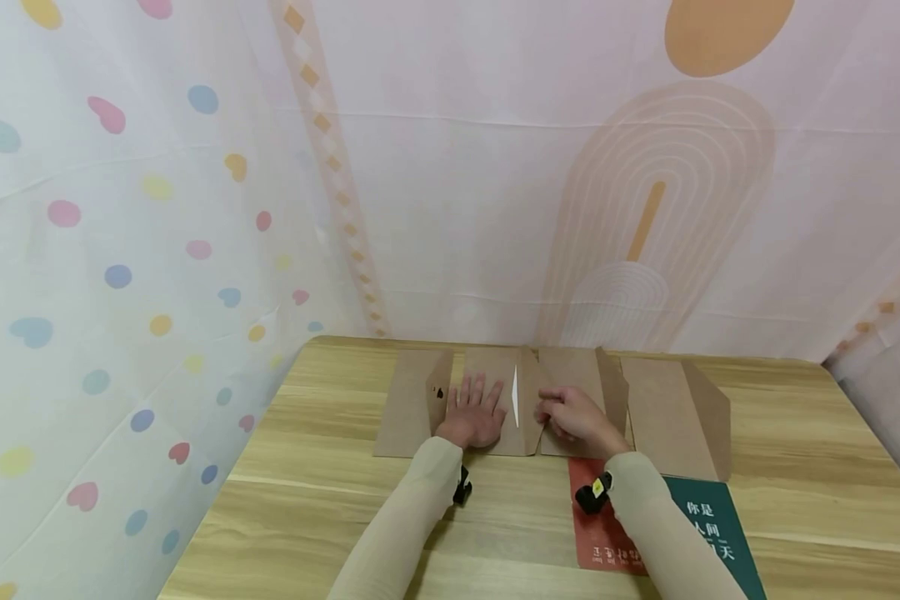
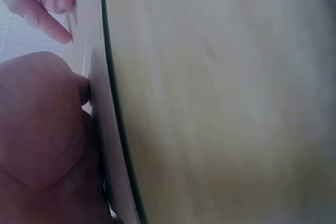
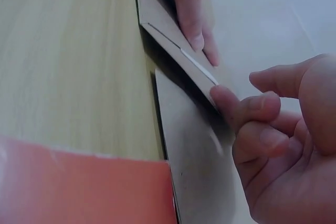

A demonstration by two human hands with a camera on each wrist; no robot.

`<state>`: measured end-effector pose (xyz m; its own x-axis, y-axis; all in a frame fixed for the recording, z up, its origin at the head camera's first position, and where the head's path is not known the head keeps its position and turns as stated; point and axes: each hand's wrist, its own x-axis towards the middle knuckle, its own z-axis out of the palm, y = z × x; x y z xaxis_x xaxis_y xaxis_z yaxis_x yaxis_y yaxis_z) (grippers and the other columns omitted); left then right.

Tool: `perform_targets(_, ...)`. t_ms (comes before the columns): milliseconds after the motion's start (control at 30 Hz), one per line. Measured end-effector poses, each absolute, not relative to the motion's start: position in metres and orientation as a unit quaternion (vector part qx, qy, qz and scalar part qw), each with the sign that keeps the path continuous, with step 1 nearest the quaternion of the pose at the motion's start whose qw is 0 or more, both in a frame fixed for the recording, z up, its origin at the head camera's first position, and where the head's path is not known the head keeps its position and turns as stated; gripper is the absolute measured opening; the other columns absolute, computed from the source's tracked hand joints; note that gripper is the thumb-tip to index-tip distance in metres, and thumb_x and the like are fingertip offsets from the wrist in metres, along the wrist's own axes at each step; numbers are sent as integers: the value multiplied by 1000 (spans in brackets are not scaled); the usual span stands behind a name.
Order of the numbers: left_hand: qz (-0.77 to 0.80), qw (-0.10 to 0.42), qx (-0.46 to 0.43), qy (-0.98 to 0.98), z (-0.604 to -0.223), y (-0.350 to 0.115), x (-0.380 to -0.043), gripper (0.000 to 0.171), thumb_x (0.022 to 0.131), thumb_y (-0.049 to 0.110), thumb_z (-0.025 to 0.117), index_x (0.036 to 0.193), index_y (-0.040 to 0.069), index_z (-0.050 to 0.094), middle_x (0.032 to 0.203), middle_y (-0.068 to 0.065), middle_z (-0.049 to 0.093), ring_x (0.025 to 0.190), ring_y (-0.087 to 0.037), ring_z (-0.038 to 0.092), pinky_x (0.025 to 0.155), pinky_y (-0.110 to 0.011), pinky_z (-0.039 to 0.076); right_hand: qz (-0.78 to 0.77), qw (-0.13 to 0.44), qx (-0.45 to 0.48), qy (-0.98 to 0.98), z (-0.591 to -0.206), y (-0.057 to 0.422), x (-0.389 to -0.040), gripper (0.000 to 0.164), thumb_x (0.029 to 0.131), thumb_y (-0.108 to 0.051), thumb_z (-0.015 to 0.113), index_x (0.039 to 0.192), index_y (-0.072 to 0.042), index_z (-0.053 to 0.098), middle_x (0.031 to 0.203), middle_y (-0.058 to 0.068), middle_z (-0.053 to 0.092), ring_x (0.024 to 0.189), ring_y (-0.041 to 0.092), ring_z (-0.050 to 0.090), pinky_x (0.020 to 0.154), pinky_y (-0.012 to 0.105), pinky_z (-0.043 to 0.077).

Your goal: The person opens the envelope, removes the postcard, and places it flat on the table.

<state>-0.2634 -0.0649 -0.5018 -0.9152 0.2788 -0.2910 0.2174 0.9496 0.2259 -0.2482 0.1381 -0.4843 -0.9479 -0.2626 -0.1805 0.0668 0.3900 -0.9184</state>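
Note:
Several brown kraft-paper envelopes lie in a row, flaps on their right sides. On the second envelope from the left, my left hand rests palm down, fingers spread. A white sliver shows beside that envelope's flap. My right hand is at the flap's outer edge, over the third envelope. In the right wrist view, a fingertip of it touches the raised flap edge, the thumb stands apart, and the other fingers bend loosely. The left wrist view shows mostly tabletop.
Leftmost is another envelope with small dark marks on its flap. The rightmost envelope lies above a green book. A red book sits partly under my right forearm. Patterned curtains stand behind the wooden table.

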Motion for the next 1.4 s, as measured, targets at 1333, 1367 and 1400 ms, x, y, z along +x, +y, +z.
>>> perform_targets(1333,64,112,147,981,-489,-71,-256,54,108,39,27,159,20,24,166,-15,12,152,-37,8,119,-56,15,-478,44,-65,875,-501,91,-246,25,89,-2,65,114,2,64,80,2,56,70,13,51,66,27,43)
perform_targets(1367,68,102,150,981,-489,-70,-256,54,108,38,30,158,19,27,165,-16,15,151,-38,11,119,-57,17,-476,38,-66,876,-501,91,-246,23,88,-1,66,112,2,64,79,2,56,71,13,51,67,27,42)
perform_targets(1400,71,92,152,982,-489,-70,-257,54,108,38,32,157,18,29,164,-17,18,151,-40,13,118,-57,19,-477,35,-64,876,-502,90,-246,22,88,0,66,110,1,64,78,2,56,71,13,51,68,27,42)
